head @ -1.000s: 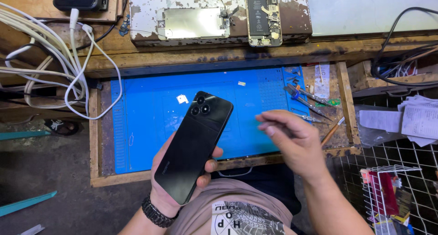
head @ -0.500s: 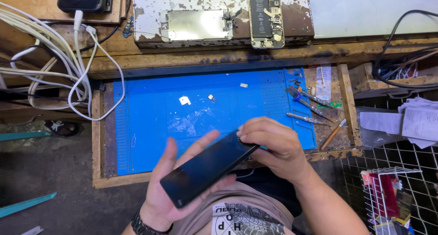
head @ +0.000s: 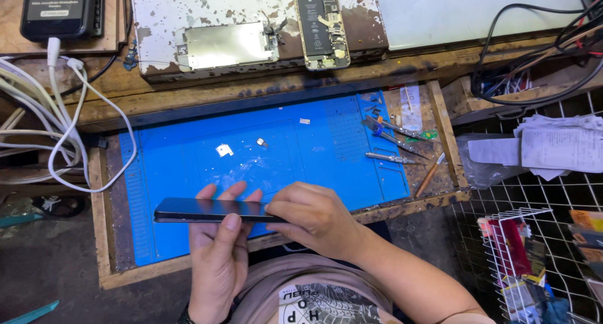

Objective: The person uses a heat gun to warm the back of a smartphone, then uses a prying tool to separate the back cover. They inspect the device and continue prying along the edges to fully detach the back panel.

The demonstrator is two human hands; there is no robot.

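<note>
Now that you are turning the black phone (head: pixel 210 209) from back-up, as it sat a second ago, to edge-on, you are looking along its thin side instead of at its cameras. Your left hand (head: pixel 220 248) is cradling it from below, fingers pressed together behind the body and thumb lying across the near edge. Your right hand (head: pixel 311 218) is closing on the phone's right end, fingertips pinching that end; whether a small tool is between them is too hidden to tell. That is putting the side seam toward you, so the work is shifting to the phone's rim. You are holding it level, just above the near edge of the blue mat (head: pixel 188 167), over the wooden tray's front lip (head: pixel 207 264). Small loose parts (head: pixel 224 150) are lying mid-mat, well apart from your hands, and the screwdrivers (head: pixel 389 142) are sitting at the mat's right side, leaving open room to the left and ahead.
</note>
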